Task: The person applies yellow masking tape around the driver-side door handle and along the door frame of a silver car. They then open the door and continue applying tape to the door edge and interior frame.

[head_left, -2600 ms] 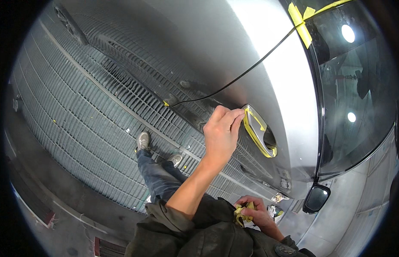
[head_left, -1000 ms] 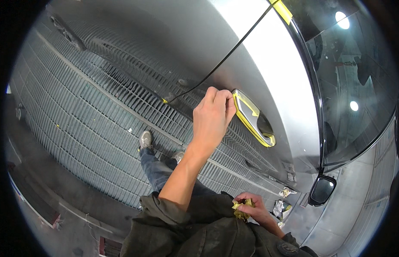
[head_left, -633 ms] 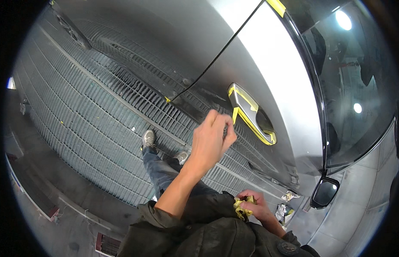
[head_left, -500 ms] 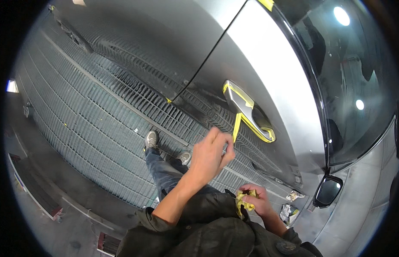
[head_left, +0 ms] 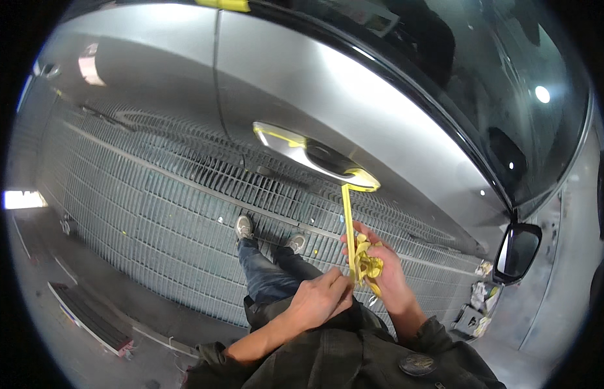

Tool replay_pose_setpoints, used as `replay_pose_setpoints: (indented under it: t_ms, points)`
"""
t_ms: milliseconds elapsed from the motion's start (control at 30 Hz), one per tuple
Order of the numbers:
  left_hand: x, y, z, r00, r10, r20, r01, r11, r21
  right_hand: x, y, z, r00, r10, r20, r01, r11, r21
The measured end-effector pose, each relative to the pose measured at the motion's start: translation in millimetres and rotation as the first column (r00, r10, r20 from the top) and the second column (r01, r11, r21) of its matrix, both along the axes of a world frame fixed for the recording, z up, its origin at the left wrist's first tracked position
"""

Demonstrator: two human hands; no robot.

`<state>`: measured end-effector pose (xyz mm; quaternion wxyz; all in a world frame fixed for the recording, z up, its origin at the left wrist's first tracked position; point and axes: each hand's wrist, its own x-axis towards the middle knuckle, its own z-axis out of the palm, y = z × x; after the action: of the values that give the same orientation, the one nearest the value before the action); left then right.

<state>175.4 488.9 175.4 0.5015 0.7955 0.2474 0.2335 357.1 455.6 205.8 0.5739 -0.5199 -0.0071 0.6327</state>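
Note:
A silver car door handle [head_left: 291,150] has yellow masking tape along parts of its edge. From its near right end a strip of yellow masking tape [head_left: 348,217] hangs peeled off and stretches down to my hands. My left hand [head_left: 320,298] is closed, thumb and fingers pinching the lower end of that strip. A crumpled wad of yellow masking tape [head_left: 369,262] sits in my right hand [head_left: 391,275], fingers wrapped round it. The two hands are side by side in front of my dark jacket, below the handle.
The silver car door [head_left: 328,97] curves across the top, with dark window glass [head_left: 509,78] beyond. A side mirror [head_left: 518,253] juts out at right. Floor grating [head_left: 153,214] lies under my feet. A grey box with crumpled paper [head_left: 472,318] stands at lower right, a long low bench-like object [head_left: 88,318] at lower left.
My left hand has drawn down toward my body, pulling more tape off the handle's lower edge. My right hand with the wad has risen beside the strip. The view has turned and shifted.

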Motion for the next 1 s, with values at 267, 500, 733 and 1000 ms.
replay_pose_setpoints:
  t_ms: [267, 500, 733, 1000]
  points:
    - [20.9, -19.1, 3.4, 0.988, -0.156, -0.019, 0.155, 0.988, -0.017, 25.8, -64.8, -14.6, 0.979, -0.203, -0.021, 0.200, 0.974, -0.105]
    - [33.8, -20.3, 3.4, 0.962, -0.272, -0.014, 0.263, 0.940, -0.216, 29.2, -106.9, -17.3, 0.942, -0.250, 0.226, 0.280, 0.954, -0.110]
    - [33.6, -5.5, 1.7, 0.976, -0.196, 0.091, 0.216, 0.906, -0.364, 29.2, -134.3, -0.9, 0.912, 0.016, 0.411, -0.035, 0.999, 0.038]
    - [31.5, 45.2, 4.2, 0.998, 0.027, -0.065, -0.059, 0.821, -0.568, 26.4, -104.6, 9.8, 0.732, 0.174, 0.659, -0.204, 0.978, -0.032]
